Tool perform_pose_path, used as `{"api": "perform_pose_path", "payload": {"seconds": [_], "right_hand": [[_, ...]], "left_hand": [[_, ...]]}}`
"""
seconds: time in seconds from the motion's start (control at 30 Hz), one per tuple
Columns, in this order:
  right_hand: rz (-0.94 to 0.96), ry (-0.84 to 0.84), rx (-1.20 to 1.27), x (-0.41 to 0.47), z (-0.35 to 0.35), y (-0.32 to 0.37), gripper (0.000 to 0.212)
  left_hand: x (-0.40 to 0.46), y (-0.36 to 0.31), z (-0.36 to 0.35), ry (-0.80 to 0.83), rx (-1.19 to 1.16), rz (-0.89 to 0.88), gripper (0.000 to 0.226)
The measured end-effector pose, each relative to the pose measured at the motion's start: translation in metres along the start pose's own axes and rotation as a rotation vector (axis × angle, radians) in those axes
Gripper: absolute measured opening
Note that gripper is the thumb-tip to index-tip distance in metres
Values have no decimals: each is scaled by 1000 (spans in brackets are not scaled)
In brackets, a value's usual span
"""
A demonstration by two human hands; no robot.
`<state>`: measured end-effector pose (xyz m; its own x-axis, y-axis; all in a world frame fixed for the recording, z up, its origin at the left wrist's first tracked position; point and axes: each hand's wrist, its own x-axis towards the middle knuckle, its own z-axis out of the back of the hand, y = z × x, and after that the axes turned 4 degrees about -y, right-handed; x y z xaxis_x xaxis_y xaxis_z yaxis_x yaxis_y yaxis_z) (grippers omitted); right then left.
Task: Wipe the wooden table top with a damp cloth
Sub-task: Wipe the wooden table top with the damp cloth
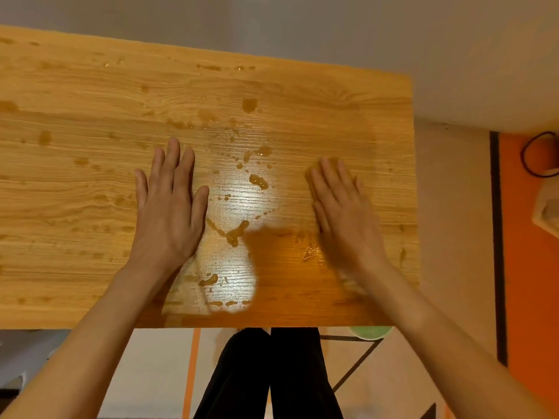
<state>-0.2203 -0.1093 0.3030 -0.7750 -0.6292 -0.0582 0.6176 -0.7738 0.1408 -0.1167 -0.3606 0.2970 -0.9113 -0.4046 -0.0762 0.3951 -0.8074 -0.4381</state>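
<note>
The wooden table top [90, 192] fills the view and is dotted with water drops and small puddles [258, 180], mostly around its middle. My left hand [169, 201] lies flat on the wood with its fingers spread and nothing under it. My right hand [341, 213] is blurred and presses flat near the table's right side. A tan cloth [331, 162], close to the wood in colour, peeks out past its fingertips; most of the cloth is hidden under the hand.
The table's right edge [414, 207] and near edge [211, 323] are close to my hands. Below the near edge are my legs in black trousers [269, 373] and a green round object [370, 331]. An orange floor area [529, 282] with a black cable [538, 155] lies to the right.
</note>
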Motion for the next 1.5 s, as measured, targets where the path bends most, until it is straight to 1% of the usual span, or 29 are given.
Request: {"api": "perform_pose_path", "payload": {"seconds": [0.03,0.1,0.17,0.23,0.3,0.37,0.4,0.47,0.57,0.63,0.67,0.73,0.8,0.83,0.87,0.93,0.97,1.0,1.07,1.1,1.13,1.17,1.2,1.23,1.27,1.33,1.37,1.43,1.5], "right_hand": [[-42,-39,22,30,6,-17,51],[-195,-124,61,88,18,-50,50],[-293,-159,68,108,18,-61,51],[-308,-178,86,75,9,-43,51],[-291,-142,102,2,1,-13,52],[-239,-112,133,-63,0,10,51],[-204,-103,138,-73,2,9,50],[-193,-74,103,-42,9,-19,51],[-308,-122,82,51,20,-64,51],[-341,-133,118,73,19,-77,50],[-334,-148,118,61,15,-74,50],[-333,-155,119,0,10,-58,50],[-389,-146,160,-70,7,-42,50],[-430,-160,161,-85,6,-39,50],[-476,-184,166,-86,4,-37,50],[-589,-196,110,-60,2,-21,52],[-601,-193,74,-47,-1,-3,54],[-566,-168,78,-38,-4,21,57],[-377,-142,107,-37,-16,77,63],[-258,-135,114,-43,-22,99,62],[-140,-137,108,-50,-23,110,61],[-71,-132,71,-54,-20,106,64],[-49,-105,2,-57,-16,87,69],[-94,-51,-42,-65,-15,61,73],[-214,-42,-27,-75,-12,33,72],[-517,-147,60,-101,-7,-18,58],[-612,-194,85,-111,-4,-27,54],[-695,-257,126,-113,-10,-4,57],[-645,-325,116,-97,-20,54,56]], "left_hand": [[2,0,1,-3,10,-10,63],[3,1,2,-16,30,-22,61],[3,1,1,-21,36,-18,59],[1,2,0,-21,37,-17,60],[-2,2,-1,-8,34,-16,60],[-1,1,-2,5,33,-10,61],[0,0,-1,7,35,-11,61],[2,-2,0,0,35,-19,61],[6,-1,1,-11,36,-35,60],[4,2,0,-20,44,-36,60],[3,4,-1,-24,47,-37,60],[1,6,-3,-13,50,-40,60],[1,5,-3,-4,52,-34,60],[3,4,-3,-4,53,-30,60],[6,3,-2,-5,53,-29,60],[8,2,-1,2,59,-31,60],[8,2,0,5,62,-30,60],[8,3,1,5,63,-28,59],[7,5,0,0,75,-31,59],[7,5,0,0,82,-35,59],[7,5,0,3,82,-36,59],[9,5,0,5,77,-34,59],[10,5,0,7,71,-31,59],[10,5,-1,9,68,-28,59],[9,4,-1,10,66,-27,59],[6,3,-1,11,59,-28,59],[5,3,-1,12,55,-27,60],[4,3,0,15,51,-28,60],[5,3,1,10,46,-24,59]]}}
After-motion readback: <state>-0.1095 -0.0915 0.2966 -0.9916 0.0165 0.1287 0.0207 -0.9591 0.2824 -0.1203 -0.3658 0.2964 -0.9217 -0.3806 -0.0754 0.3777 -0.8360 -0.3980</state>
